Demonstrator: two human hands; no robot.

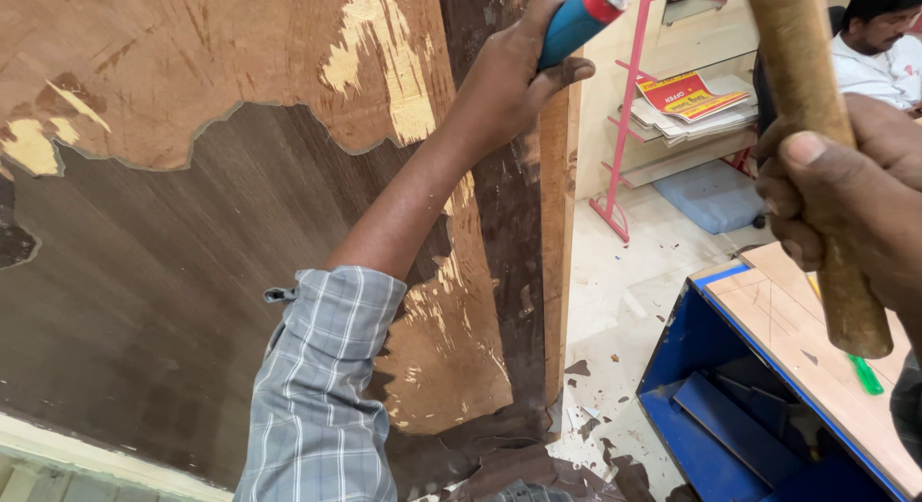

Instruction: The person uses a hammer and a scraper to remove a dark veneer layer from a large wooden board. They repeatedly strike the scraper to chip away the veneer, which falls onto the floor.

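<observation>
Clenched on the wooden hammer handle (816, 166), my right hand (845, 195) strikes squarely; left hand (509, 79) grips the blue-handled chisel (581, 17) (kept shallow) under the dark veneer (192, 271).

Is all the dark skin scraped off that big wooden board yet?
Not yet. Pale bare patches at the top and lower middle of the large wooden board look stripped. The left hand grips a blue-handled tool with a red end by the board's edge, and the right hand holds a round wooden handle. A wide dark brown veneer area remains.
</observation>
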